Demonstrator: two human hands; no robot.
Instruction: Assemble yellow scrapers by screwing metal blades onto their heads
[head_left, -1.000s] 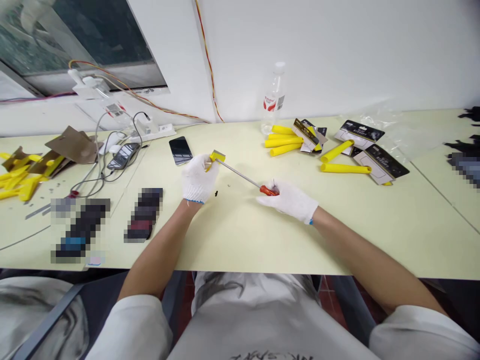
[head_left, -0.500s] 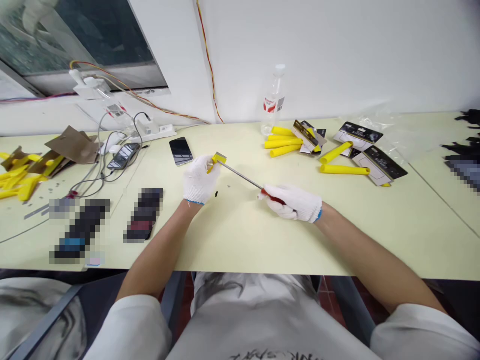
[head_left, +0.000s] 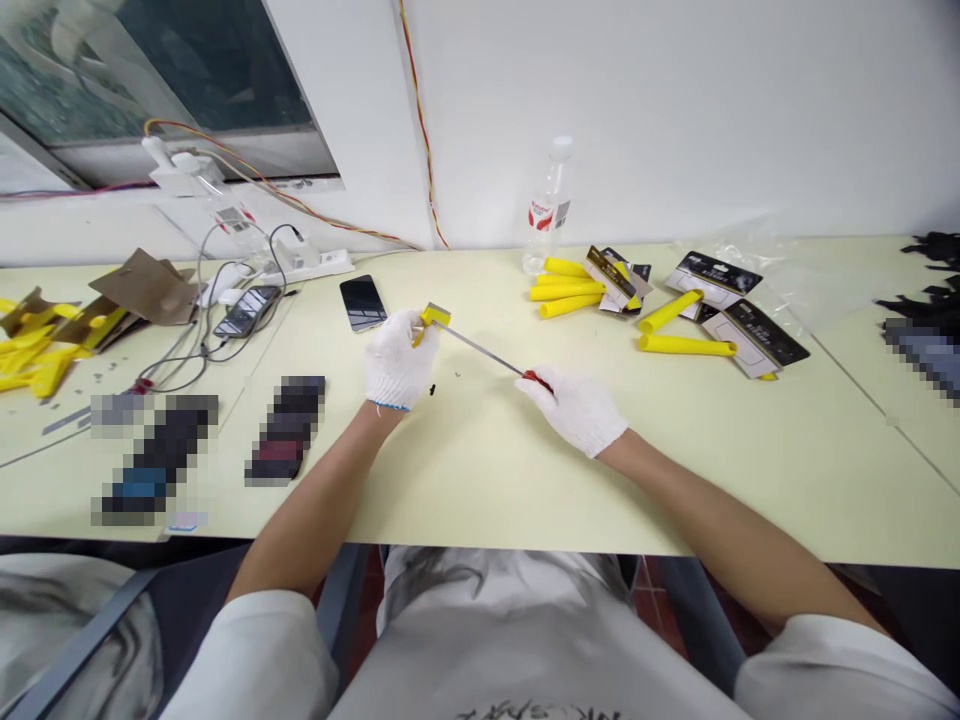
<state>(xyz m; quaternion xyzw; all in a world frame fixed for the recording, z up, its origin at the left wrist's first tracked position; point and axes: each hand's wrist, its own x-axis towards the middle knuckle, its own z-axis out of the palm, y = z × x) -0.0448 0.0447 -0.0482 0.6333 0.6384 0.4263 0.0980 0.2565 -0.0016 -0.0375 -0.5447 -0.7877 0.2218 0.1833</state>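
In a white knit glove, my left hand (head_left: 401,362) is closed round a small yellow piece with a flat metal blade, which looks like a scraper head (head_left: 435,316). My right hand (head_left: 574,408), gloved too, grips the red handle of a long screwdriver (head_left: 487,352). The thin shaft slants up and left, its tip meeting the yellow piece. Most of the handle is hidden inside my right fist. Just below my left hand a tiny black part (head_left: 432,390) lies on the table (head_left: 480,480).
Yellow tube handles (head_left: 566,290) with cards and a clear bottle (head_left: 546,215) stand behind my right hand. More carded handles (head_left: 686,345) lie right. Left are a phone (head_left: 362,303), tangled cables (head_left: 202,345), yellow parts (head_left: 49,360) and two blurred dark objects (head_left: 289,430).
My right hand has turned on the screwdriver handle, its wrist now lower and further left. My left hand holds the yellow piece in nearly the same place.
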